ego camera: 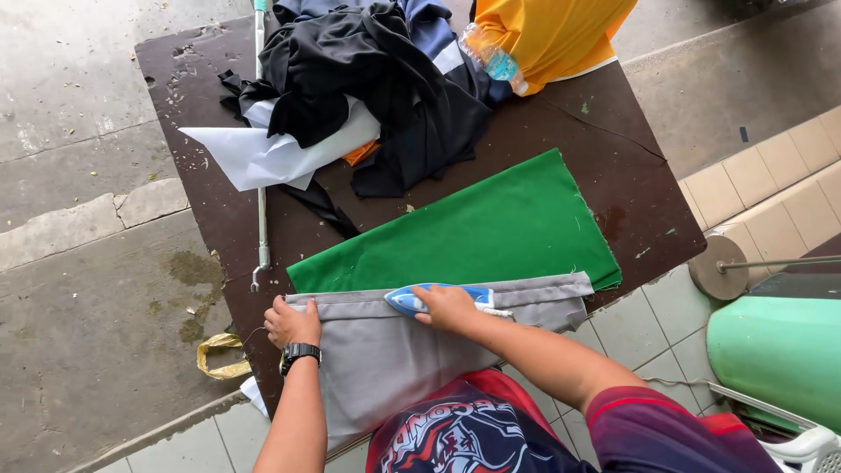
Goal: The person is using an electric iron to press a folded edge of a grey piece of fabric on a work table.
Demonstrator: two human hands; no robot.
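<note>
- Pressing a blue-and-white iron (438,300) along the far folded edge of a grey fabric (394,350) that lies at the near edge of a dark brown table (210,219) and hangs off it toward the person.
- Right hand (448,308) on top of the iron, fingers wrapped round the handle and pressed together; fingertips hidden underneath.
- Left hand (292,322), with black wristwatch (300,352), at the left end of the grey fabric, fingers curled and pinching the folded edge to hold it taut.
- Green cloth (473,232) flat just beyond the grey fabric, touching it along the fold.
- Far side: pile of black and navy garments (385,79) over a white sheet (263,153), plastic bottle (491,57), orange garment (552,31).
- Metal rod (260,131) runs near-to-far on the left of the table.
- Risk, as I judge it: iron paused too long in one spot could scorch the grey fabric; iron tip points toward the left hand, so a slide leftward could burn those fingers.
- Risk: hanging part of the fabric could drag the fold crooked if the left pinch loosens.
- Cord not clearly seen; cannot tell whether it could snag.
</note>
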